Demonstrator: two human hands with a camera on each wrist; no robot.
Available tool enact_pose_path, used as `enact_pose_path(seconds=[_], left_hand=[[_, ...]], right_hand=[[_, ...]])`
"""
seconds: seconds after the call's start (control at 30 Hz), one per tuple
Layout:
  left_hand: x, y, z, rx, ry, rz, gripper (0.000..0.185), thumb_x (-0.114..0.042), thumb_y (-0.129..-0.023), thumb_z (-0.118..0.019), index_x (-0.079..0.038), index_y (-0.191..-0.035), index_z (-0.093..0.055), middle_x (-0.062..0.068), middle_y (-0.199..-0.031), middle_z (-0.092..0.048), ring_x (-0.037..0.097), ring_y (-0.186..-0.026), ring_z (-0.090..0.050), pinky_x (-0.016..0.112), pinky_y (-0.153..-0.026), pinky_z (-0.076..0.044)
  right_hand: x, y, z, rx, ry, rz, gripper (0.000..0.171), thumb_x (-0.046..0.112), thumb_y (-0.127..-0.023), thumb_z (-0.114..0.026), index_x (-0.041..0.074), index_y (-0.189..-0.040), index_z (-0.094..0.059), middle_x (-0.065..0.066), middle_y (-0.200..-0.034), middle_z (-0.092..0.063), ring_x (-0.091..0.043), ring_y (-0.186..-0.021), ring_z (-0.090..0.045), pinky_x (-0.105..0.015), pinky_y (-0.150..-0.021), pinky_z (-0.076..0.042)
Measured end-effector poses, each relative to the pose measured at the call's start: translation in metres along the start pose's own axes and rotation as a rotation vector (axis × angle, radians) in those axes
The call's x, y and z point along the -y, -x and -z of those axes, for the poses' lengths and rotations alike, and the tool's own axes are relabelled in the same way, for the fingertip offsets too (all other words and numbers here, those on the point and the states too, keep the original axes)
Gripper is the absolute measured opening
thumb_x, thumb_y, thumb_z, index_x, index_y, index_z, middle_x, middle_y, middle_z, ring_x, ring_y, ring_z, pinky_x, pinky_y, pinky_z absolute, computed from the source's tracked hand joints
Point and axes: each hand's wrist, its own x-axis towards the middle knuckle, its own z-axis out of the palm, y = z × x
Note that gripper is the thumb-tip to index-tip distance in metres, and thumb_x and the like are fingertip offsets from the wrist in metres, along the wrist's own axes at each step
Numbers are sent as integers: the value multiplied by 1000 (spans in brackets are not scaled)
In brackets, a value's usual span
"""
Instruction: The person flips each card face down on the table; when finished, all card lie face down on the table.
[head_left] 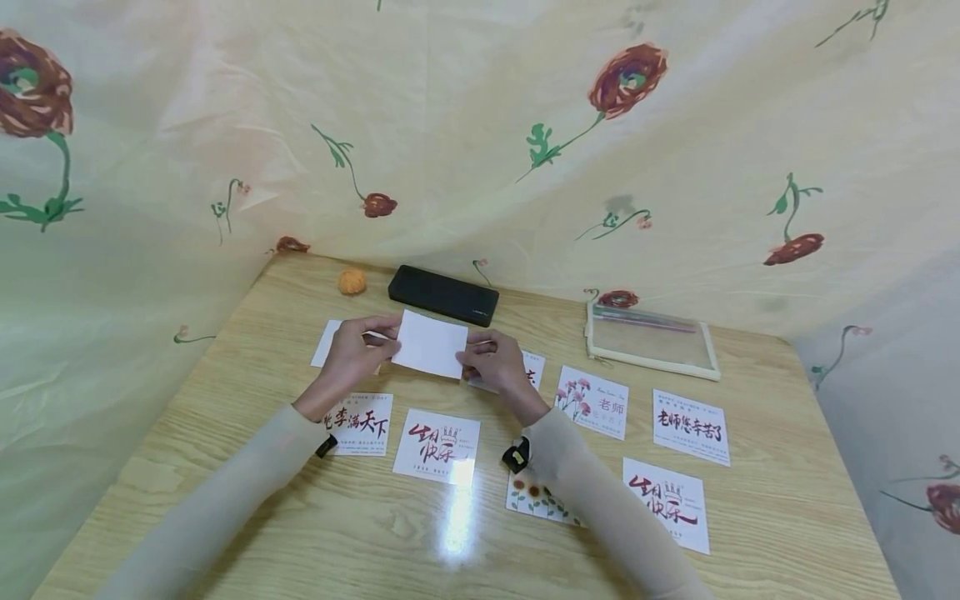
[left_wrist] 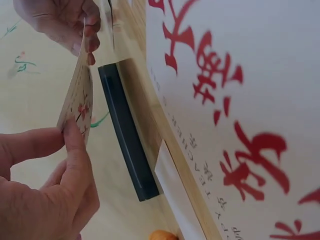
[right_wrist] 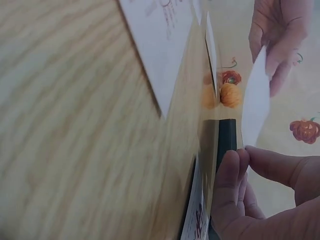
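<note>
Both hands hold one white card (head_left: 431,343) just above the wooden table (head_left: 780,517), its blank back facing up. My left hand (head_left: 358,350) pinches its left edge and my right hand (head_left: 491,363) pinches its right edge. In the left wrist view the card (left_wrist: 76,102) shows a red flower print on its underside, with my left thumb (left_wrist: 75,150) on it. In the right wrist view the card (right_wrist: 255,102) stands edge-on above my right hand's fingers (right_wrist: 235,180).
Several printed cards with red lettering lie on the table, among them one (head_left: 437,446) near the front and one (head_left: 690,426) to the right. A black case (head_left: 443,295), an orange ball (head_left: 351,282) and a clear pouch (head_left: 651,341) sit at the back. Flowered cloth walls surround the table.
</note>
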Motion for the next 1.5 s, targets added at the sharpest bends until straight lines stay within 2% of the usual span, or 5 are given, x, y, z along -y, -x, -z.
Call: enact_pose_path(seconds=[0.2,0.57,0.9,0.93,1.5], left_hand=[[4,-1,1,55,-108,59,44,-13,-97,-68,-5,-141,-65,18,-130,-69,34,-118,-70,24,-74,-58],[9,1,1,135,-243,95,45,-20,-99,-70,1,-138,-65,20,-130,-70,36,-120,-69,43,-94,-60],[11,6,2,167,-254,79,50,-25,-101,-67,3,-142,-61,23,-138,-65,40,-126,-65,50,-103,-57],[11,6,2,168,-256,77,50,-25,-101,-68,3,-142,-61,23,-138,-65,40,-126,-65,50,-104,-56],[6,7,2,179,-273,78,54,-27,-101,-67,3,-145,-58,25,-146,-60,41,-130,-63,50,-105,-56]], right_hand=[[-2,-1,2,6,59,16,30,3,-93,-76,1,-123,-70,-15,-102,-73,-14,-70,-71,-27,-67,-62],[2,3,5,76,81,9,35,10,-98,-71,-3,-130,-68,-22,-104,-78,-14,-73,-74,-31,-76,-65],[1,3,3,96,116,-12,32,13,-102,-68,-3,-129,-68,-19,-103,-78,-18,-77,-74,-29,-76,-64],[1,3,2,92,117,-12,31,13,-102,-67,-3,-128,-68,-18,-101,-78,-14,-74,-73,-28,-74,-64],[3,5,5,93,105,-19,31,13,-103,-64,-3,-129,-68,-21,-103,-78,-15,-76,-76,-29,-77,-65]])
